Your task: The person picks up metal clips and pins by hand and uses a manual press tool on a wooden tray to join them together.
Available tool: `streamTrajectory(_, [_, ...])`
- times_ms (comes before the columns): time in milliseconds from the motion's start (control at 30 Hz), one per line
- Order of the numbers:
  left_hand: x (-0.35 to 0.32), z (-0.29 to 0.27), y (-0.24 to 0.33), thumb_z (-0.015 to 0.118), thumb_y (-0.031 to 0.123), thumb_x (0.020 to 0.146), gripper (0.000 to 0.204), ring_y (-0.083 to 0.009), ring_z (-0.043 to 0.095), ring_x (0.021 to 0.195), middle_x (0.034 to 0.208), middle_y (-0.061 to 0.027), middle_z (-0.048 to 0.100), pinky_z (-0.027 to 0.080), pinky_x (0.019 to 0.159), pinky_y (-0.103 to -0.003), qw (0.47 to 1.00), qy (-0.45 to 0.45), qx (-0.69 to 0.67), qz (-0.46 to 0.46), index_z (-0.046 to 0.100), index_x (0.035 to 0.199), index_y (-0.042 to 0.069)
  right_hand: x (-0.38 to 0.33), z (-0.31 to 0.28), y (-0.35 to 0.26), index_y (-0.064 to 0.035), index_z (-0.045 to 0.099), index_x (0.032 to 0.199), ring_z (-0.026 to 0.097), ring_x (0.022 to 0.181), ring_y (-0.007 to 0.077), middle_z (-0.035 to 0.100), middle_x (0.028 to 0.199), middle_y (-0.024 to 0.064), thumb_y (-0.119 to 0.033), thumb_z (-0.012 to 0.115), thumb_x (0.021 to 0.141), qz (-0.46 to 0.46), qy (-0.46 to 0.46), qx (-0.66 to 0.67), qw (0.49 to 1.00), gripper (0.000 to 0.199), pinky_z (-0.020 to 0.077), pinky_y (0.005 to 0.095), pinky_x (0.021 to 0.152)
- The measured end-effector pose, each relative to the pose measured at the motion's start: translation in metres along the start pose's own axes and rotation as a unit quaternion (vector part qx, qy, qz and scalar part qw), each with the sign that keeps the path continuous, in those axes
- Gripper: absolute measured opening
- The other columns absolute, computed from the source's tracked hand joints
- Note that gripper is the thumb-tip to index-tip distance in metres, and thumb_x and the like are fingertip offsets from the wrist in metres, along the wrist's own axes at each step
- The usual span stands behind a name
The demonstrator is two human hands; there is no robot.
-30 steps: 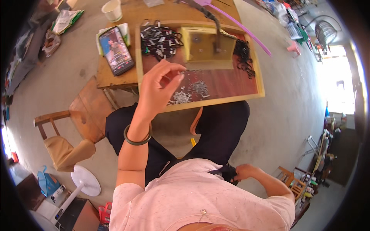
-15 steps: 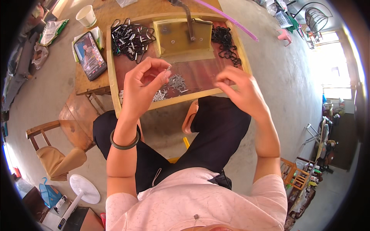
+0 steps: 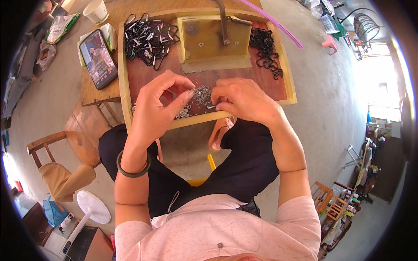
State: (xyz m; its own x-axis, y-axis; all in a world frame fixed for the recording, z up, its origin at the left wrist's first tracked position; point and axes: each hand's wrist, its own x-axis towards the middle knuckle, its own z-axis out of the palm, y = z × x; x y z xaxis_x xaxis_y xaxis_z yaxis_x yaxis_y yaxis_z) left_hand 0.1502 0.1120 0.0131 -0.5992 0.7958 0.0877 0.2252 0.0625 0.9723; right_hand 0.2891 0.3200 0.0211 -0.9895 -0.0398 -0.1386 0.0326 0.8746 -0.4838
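Observation:
Over a shallow wooden tray (image 3: 187, 122), my left hand (image 3: 163, 98) holds thumb and forefinger pinched together; what lies between them is too small to make out. A pile of small thin metal pins (image 3: 202, 95) sits just beyond those fingertips. My right hand (image 3: 244, 98) has come down at the pile's right edge, its fingers curled and closed, their tips partly hidden. One longer pin lies by its thumb. Short silver metal pieces (image 3: 183, 113) are heaped near the tray's front edge, partly behind my left hand.
Black carabiners (image 3: 150, 41) with silver gates fill the tray's back left, and black hooks (image 3: 267, 54) its back right. A yellowish block (image 3: 204, 39) with a metal lever (image 3: 225, 26) stands between them. Left of the tray are a phone (image 3: 98, 58) and a paper cup (image 3: 96, 11).
My right hand has moved left and down to the pin pile. My left hand has lowered slightly, still pinched. The whole view has shifted a little.

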Motion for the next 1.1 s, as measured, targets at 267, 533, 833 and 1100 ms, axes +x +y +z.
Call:
streamTrajectory(267, [0.001,0.003,-0.003,0.073,0.002,0.089,0.011,-0.0110,0.063,0.082,0.089,-0.0015,0.065,0.047,0.070,-0.025,1.000,-0.007,-0.011,0.007,0.072,0.100,0.004,0.002,0.006,0.005,-0.0081,0.069,0.091,0.066,0.087,0.0313,0.065,0.091,0.0074,-0.014,0.070,0.085,-0.012,0.015,-0.032,0.999,0.009,0.0519,0.0439,0.074])
streamTrajectory(533, [-0.002,0.002,-0.006,0.074,0.000,0.089,0.013,-0.0089,0.062,0.083,0.091,-0.0007,0.067,0.049,0.073,-0.024,0.999,0.001,-0.043,-0.023,0.071,0.101,0.003,-0.024,-0.022,0.016,-0.0032,0.069,0.092,0.068,0.075,0.0254,0.068,0.083,0.0092,-0.015,0.075,0.085,0.103,0.098,0.030,0.989,0.015,0.0519,0.0385,0.071])
streamTrajectory(833, [0.001,0.006,-0.002,0.072,0.001,0.093,0.010,-0.0039,0.059,0.082,0.093,0.0020,0.063,0.047,0.075,-0.021,0.999,-0.006,-0.035,-0.013,0.069,0.103,-0.001,-0.023,-0.004,0.010,-0.0042,0.070,0.086,0.069,0.078,0.0290,0.070,0.084,0.0094,-0.015,0.074,0.084,0.170,0.056,-0.055,0.982,0.012,0.0524,0.0408,0.070])
streamTrajectory(1100, [0.004,0.009,-0.009,0.074,0.005,0.091,0.012,-0.0082,0.063,0.083,0.092,-0.0001,0.069,0.050,0.074,-0.024,0.998,0.012,-0.052,-0.016,0.072,0.103,0.003,-0.019,0.006,0.016,-0.0042,0.066,0.080,0.065,0.079,0.0370,0.068,0.081,0.0118,-0.008,0.064,0.080,0.089,0.084,-0.185,0.975,0.004,0.0502,0.0466,0.068])
